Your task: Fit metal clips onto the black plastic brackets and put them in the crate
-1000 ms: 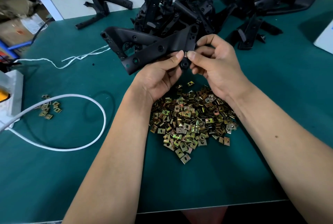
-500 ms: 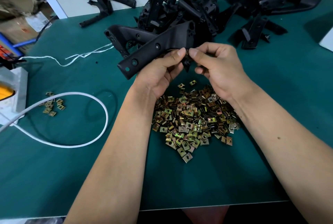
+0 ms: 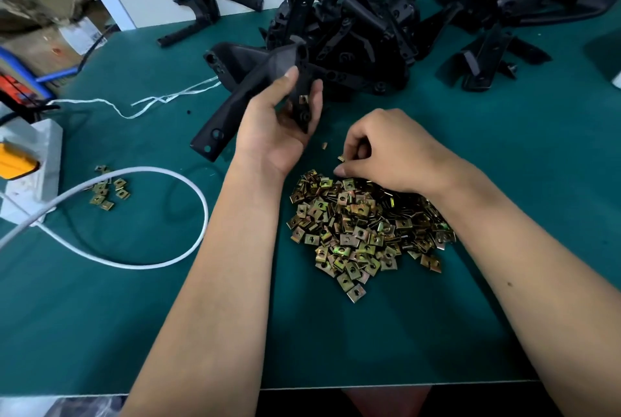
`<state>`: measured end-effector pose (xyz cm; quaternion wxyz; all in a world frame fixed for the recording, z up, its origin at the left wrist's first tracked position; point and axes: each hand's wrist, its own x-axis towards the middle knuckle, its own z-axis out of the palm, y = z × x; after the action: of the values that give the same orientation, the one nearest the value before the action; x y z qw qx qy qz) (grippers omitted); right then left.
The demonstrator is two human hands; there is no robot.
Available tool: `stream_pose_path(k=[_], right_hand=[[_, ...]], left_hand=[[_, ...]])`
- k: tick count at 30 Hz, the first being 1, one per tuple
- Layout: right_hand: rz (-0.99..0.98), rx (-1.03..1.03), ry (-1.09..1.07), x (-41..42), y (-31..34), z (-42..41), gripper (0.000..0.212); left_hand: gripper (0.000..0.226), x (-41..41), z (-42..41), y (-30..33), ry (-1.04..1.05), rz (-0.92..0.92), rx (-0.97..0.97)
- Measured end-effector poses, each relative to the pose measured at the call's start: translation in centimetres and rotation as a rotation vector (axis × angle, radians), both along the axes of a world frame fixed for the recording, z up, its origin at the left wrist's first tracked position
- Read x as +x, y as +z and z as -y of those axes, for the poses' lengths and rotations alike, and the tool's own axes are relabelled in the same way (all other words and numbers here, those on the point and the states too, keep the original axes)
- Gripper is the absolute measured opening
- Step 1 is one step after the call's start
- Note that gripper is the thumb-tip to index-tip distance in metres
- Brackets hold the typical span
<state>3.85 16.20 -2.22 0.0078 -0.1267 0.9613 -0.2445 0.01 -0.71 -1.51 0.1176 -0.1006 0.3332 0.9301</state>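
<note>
The right hand point(image 3: 396, 151) has come away from the bracket and dropped to the far edge of the clip pile point(image 3: 366, 225), where a moment ago it was up at the left thumb pressing a clip home. Its grip is curled tight, fingertips bunched over the clips; a single clip point(image 3: 341, 158) shows at the fingertips, but whether it is actually pinched I cannot tell. Another loose clip point(image 3: 324, 146) lies on the green desk point(image 3: 537, 181) just beyond. The left hand point(image 3: 279, 117) holds the black bracket point(image 3: 235, 104) up off the desk, thumb over the top, fingers wrapped round the lower end, the long arm of the part slanting down to the left. A brass-coloured clip point(image 3: 303, 99) sits on the bracket beside the fingers, so that fitting looks done, and by my reading the right hand is fetching the next one for another spot on the same part. More brackets wait in a heap of brackets point(image 3: 356, 37) at the back. A few stray clips point(image 3: 107, 188) lie by the white cable point(image 3: 161, 262) on the left. No crate is in view, so nothing can be said of finished parts.
</note>
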Motion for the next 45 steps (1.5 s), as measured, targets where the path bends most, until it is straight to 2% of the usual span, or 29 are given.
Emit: stream_pose_path(k=[3, 5, 7, 11, 13, 15, 34, 39, 45], right_hand=[[-0.042, -0.064, 0.027, -0.1, -0.5, -0.1, 0.021], [-0.084, -0.228, -0.004, -0.1, -0.7, -0.1, 0.018], [-0.103, -0.565, -0.081, -0.3, -0.8, -0.2, 0.013], [-0.030, -1.250, -0.219, -0.7, -0.6, -0.5, 0.011], [0.053, -1.469, -0.233, -0.7, -0.5, -0.6, 0.014], [0.097, -1.585, -0.243, -0.8, -0.5, -0.6, 0.016], [0.143, -1.630, -0.343, -0.6, -0.5, -0.6, 0.014], [0.148, -1.516, -0.350, -0.6, -0.5, -0.9, 0.019], [0.149, -1.525, -0.334, -0.6, -0.5, -0.7, 0.017]], left_hand=[[0.023, 0.0, -0.3, -0.3, 0.000, 0.008, -0.146], [0.018, 0.1, -0.6, -0.4, -0.005, 0.003, -0.220], [0.015, 0.3, -0.9, -0.4, -0.001, -0.001, -0.236], [0.026, 0.8, -1.8, -0.3, -0.050, -0.021, -0.220], [0.029, 1.0, -2.0, -0.2, -0.089, -0.030, -0.226], [0.027, 1.2, -2.3, -0.2, -0.114, -0.034, -0.222], [0.027, 1.6, -2.7, -0.4, -0.192, -0.062, -0.338], [0.029, 1.5, -2.3, -0.1, -0.249, -0.025, -0.321], [0.029, 1.5, -2.1, 0.2, -0.302, 0.010, -0.271]])
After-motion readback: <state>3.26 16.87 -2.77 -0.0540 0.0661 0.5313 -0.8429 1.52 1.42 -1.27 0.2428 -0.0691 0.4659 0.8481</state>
